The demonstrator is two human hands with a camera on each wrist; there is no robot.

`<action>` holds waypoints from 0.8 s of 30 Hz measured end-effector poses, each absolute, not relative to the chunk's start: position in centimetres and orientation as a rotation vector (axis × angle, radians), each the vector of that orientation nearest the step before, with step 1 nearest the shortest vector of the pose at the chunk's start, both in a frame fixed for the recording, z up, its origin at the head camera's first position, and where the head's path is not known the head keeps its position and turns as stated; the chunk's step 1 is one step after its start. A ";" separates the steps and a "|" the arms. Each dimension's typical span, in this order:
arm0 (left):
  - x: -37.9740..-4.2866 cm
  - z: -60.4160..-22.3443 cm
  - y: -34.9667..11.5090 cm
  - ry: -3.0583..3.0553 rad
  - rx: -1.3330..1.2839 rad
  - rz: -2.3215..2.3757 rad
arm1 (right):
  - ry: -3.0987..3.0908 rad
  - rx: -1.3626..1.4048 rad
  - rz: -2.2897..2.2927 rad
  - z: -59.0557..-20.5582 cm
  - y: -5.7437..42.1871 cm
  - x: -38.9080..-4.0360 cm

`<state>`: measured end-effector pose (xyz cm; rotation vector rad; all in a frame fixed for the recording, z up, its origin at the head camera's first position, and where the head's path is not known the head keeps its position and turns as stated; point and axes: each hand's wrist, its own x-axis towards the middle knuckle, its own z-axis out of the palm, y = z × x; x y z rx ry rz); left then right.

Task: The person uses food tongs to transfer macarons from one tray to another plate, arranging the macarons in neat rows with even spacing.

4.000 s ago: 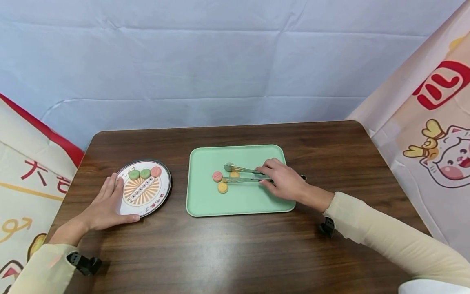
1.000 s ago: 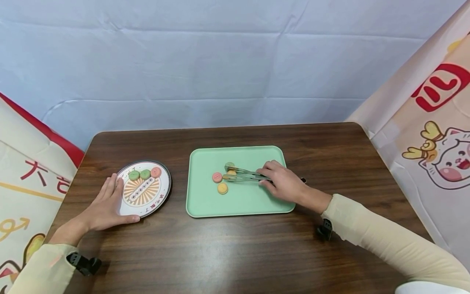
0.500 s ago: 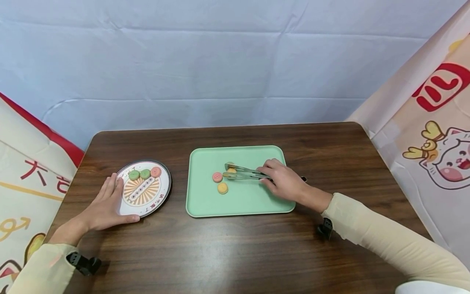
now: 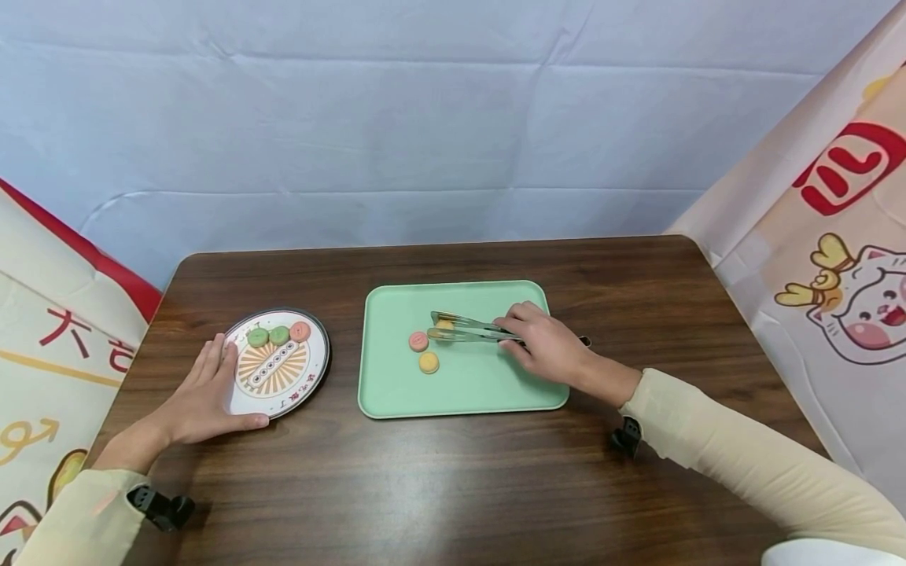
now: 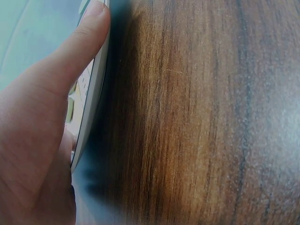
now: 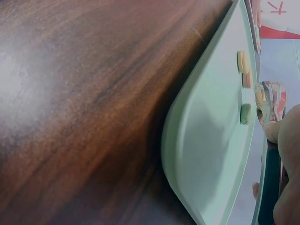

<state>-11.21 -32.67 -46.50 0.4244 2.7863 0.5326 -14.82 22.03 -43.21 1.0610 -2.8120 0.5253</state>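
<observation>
My right hand (image 4: pixel 545 346) grips a pair of metal tongs (image 4: pixel 463 336) over the green tray (image 4: pixel 389 393). Pinched at their tips is a yellow macaron (image 4: pixel 444 324), which the right wrist view shows raised above the tray. On the tray lie a pink macaron (image 4: pixel 418 341) and another yellow macaron (image 4: pixel 429 362). A green macaron (image 6: pixel 245 114) shows on the tray in the right wrist view, hidden under the tongs from the head. My left hand (image 4: pixel 194 405) rests with straight fingers along the left rim of a printed white plate (image 4: pixel 290 397), thumb over its near edge.
On the plate's far side sit two green macarons (image 4: pixel 269 336) and one pink macaron (image 4: pixel 300 331) in a row. Plate and tray stand apart on the dark wooden table (image 4: pixel 425 487). A white cloth (image 4: pixel 425 141) hangs behind the table's far edge.
The tongs, spread around the macarons four seconds ago, have closed on a yellow macaron and shifted slightly away from me with it. The green macaron has become covered in the head view. My left hand stays put.
</observation>
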 end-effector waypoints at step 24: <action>-11.2 -45.6 -32.2 2.761 0.408 0.481 | -2.743 1.082 0.552 -42.3 21.3 -15.3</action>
